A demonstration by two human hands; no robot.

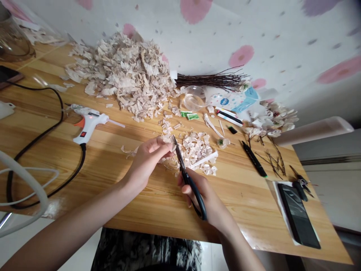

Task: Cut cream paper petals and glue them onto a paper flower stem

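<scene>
My left hand (148, 160) pinches a small pale scrap (167, 138) between thumb and fingers. My right hand (199, 197) grips black-handled scissors (189, 184), whose blades (178, 154) reach up beside that scrap. Below both hands lies a low heap of cut, pale paper-like scraps (194, 150), with a white strip (204, 160) on it. A much larger heap of the same scraps (126, 79) rises farther back on the wooden table (225, 188).
A white hot glue gun (88, 126) and its black cable (42, 124) lie to the left. Bare twigs (211, 79), a clear plastic cup (194, 98), pale flower-like pieces (272, 122), a black marker (254, 159), small black pliers (301, 187) and a dark phone (299, 214) lie toward the back and right.
</scene>
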